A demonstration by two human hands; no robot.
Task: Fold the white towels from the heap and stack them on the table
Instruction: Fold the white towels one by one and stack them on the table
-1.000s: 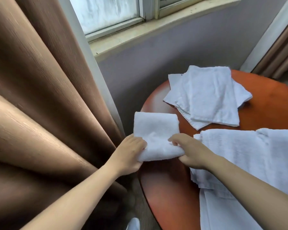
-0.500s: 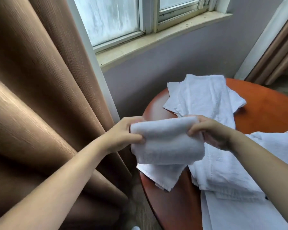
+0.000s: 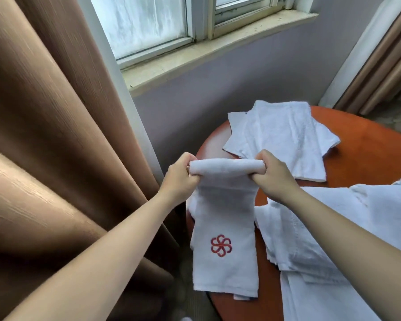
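Towel (image 3: 225,228) hangs at frame centre; left hand (image 3: 178,179) and right hand (image 3: 273,174) each clench one end of its rolled top edge, probably so it drapes straight above the table (image 3: 368,158) for folding.

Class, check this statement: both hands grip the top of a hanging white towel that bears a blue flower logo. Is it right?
No. The logo is red, not blue; the head view shows it. The rest stands: the left hand and right hand grip the top of the hanging white towel.
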